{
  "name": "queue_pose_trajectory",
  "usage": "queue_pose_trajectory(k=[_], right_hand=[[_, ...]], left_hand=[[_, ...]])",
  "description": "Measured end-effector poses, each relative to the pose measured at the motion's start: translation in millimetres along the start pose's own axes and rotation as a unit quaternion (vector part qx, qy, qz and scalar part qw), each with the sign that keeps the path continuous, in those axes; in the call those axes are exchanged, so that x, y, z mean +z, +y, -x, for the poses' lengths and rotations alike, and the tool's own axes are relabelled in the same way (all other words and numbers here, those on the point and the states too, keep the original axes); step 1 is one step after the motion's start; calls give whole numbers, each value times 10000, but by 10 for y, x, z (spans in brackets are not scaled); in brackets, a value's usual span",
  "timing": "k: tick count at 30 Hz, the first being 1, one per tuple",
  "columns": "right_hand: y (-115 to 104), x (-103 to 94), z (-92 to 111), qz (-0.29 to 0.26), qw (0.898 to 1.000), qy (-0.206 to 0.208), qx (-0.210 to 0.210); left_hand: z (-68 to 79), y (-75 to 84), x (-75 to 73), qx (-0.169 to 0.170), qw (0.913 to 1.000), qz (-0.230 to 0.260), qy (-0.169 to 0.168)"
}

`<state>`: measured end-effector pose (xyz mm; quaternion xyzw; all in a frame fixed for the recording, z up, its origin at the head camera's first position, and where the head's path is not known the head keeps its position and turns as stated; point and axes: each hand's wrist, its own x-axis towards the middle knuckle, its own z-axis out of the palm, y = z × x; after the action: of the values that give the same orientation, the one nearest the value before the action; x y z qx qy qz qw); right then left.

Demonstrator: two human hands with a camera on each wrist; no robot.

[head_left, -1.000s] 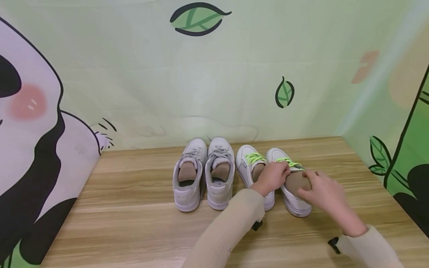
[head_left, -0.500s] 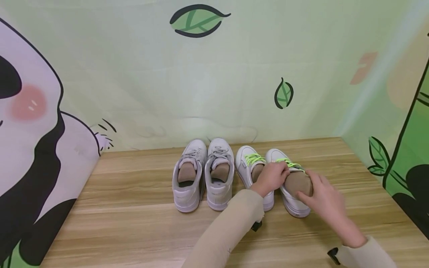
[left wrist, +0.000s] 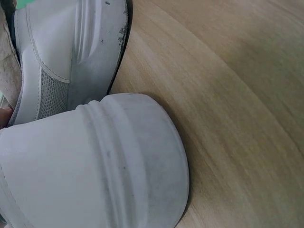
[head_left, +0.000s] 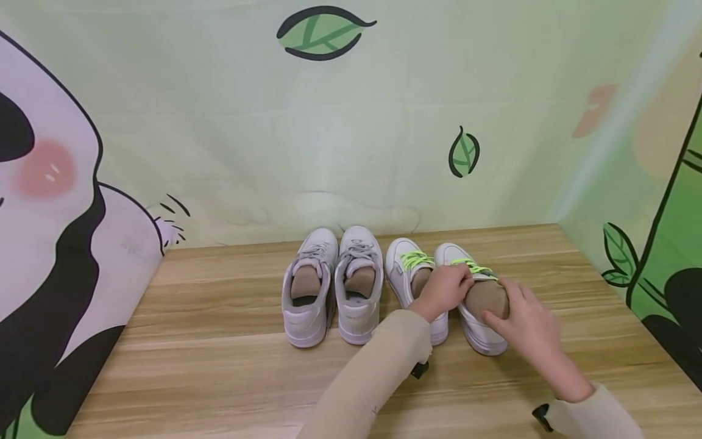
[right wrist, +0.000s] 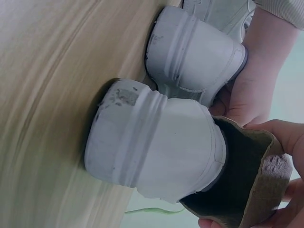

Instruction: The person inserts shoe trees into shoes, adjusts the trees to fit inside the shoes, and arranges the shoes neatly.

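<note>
My left hand point(head_left: 446, 288) reaches across the left green-laced sneaker point(head_left: 404, 268). Its curled fingers grip the opening of the right green-laced sneaker point(head_left: 484, 336), beside the tongue. With thumb and fingers my right hand point(head_left: 528, 322) holds a brown insole point(head_left: 485, 300), whose rounded end sticks up out of that right sneaker. In the right wrist view, the insole point(right wrist: 259, 194) curves up from the heel opening, dark on its inner face, with a pale patch near its edge. White sneaker heels point(left wrist: 57, 175) fill much of the left wrist view, where little of the left hand shows.
To the left stand two white sneakers with grey laces, one point(head_left: 305, 317) beside the other point(head_left: 360, 314), brown insoles inside. All the shoes point toward the printed backdrop point(head_left: 340, 146) at the back of the wood-grain surface point(head_left: 219, 341).
My right hand has taken hold of the insole, lifted its rounded end a little, then lowered it slightly. My left hand has stayed in place.
</note>
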<state>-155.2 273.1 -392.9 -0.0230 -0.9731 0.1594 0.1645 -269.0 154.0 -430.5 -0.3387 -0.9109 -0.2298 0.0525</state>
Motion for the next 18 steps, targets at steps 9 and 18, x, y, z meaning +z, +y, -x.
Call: queue_pose_trajectory(k=[9, 18], right_hand=[[-6, 19, -12, -6, 10000, -35, 39], [-1, 46, -30, -29, 10000, -37, 32]], left_hand=[[5, 7, -19, -1, 10000, 22, -12], [-1, 8, -18, 83, 9999, -118, 18]])
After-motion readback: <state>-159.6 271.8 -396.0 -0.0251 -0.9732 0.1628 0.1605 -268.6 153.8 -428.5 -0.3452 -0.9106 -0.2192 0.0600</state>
